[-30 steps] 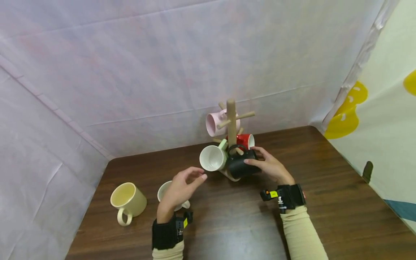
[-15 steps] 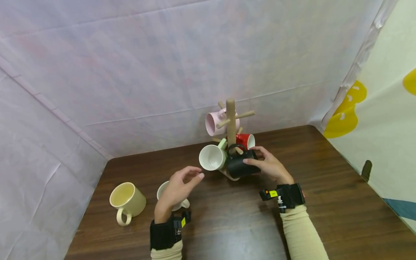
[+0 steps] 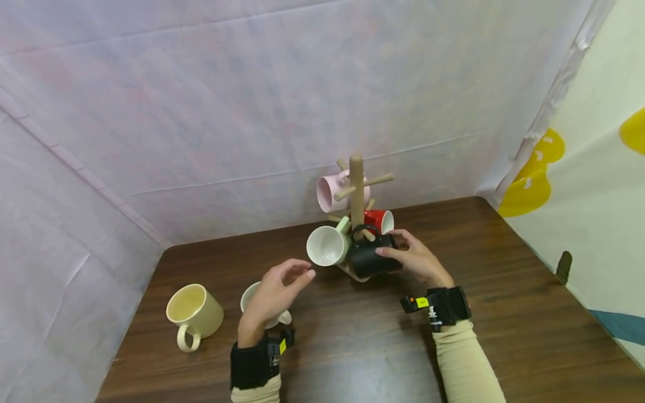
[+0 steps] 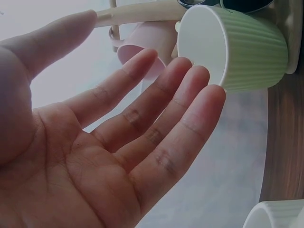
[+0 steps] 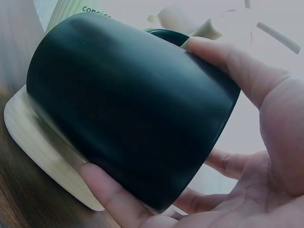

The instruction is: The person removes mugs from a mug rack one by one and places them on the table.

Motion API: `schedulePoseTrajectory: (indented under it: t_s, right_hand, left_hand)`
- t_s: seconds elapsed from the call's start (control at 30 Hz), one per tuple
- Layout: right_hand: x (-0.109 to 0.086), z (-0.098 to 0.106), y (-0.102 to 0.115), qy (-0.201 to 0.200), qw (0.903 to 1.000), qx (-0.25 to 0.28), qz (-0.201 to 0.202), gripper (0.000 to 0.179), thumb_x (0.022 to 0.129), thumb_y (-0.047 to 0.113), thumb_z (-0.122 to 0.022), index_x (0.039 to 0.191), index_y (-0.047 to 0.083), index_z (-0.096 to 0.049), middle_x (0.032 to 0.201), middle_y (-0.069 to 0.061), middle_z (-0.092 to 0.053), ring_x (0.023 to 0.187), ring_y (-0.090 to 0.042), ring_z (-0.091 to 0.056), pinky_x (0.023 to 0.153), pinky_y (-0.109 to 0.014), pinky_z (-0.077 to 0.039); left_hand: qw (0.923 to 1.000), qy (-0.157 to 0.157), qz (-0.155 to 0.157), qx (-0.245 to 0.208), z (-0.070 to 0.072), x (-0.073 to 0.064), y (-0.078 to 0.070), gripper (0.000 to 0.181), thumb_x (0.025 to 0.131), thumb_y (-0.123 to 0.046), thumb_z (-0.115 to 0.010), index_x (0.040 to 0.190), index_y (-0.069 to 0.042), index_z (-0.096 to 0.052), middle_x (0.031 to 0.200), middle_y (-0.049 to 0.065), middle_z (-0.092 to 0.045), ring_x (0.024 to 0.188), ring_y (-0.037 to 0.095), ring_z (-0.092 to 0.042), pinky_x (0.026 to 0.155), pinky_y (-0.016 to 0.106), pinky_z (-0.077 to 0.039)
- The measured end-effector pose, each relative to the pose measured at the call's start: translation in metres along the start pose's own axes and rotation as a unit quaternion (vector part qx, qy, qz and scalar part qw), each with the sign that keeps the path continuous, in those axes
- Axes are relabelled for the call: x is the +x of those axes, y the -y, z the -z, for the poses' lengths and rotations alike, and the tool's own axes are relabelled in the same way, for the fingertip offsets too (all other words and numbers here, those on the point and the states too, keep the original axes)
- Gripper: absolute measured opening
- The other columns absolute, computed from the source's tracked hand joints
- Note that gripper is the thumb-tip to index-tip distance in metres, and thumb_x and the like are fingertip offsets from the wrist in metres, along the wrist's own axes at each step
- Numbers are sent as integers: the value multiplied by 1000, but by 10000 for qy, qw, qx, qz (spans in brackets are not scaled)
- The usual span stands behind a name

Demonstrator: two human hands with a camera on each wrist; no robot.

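The right hand holds a black cylindrical mug at a wooden peg stand; the left hand, fingers wide, is near a pale-green ribbed mug.

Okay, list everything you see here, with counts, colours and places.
Table: 1, dark brown, lower view
Mug stand: 1, tan, table's back
Pink mug: 1, pink, upper stand, left
Red mug: 1, red, lower stand, behind
Light green mug: 1, pale green, stand, front left
Black mug: 1, black, stand, front right
Yellow mug: 1, pale yellow, table's left
Off-white mug: 1, off-white, table, partly hidden
Wall coverings: 3 sides, pale, left, back, right
Wristbands: 2, black, one per wrist
Sleeves: 2, pale yellow, forearms
Left hand: 1, bare, near light green mug, holding nothing
Right hand: 1, bare, gripping black mug
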State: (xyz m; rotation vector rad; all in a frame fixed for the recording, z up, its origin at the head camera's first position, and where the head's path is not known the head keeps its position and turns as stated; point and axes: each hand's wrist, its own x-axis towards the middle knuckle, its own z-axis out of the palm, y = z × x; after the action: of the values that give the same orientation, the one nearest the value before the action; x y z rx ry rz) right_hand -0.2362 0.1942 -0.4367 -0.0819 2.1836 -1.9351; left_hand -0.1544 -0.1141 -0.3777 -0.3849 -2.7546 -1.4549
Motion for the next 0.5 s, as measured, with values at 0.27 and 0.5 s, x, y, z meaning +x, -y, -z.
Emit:
schedulePoseTrajectory:
  t_s: [0.27,0.5]
  right_hand:
    - [-4,3,2,-12,9995,299,63,70,81,29,-73,137,8,-36,125,-26,-41,99,-38,-57,75,-51,-56]
    - [-6,5,4,19,9995,289,86,72,81,31,-72,138,8,-35,123,-26,-41,97,-37,-58,77,-53,-55]
  left_hand:
    - [10000,71,-23,14,-2,1,-2,30,89,-35,-63,112,-16,-65,105,5,-69,97,20,-62,84,45,-52]
    - [9999,104,-40,8,-5,1,-2,32,88,-37,-63,112,-16,-65,104,4,-69,97,18,-62,84,45,-52]
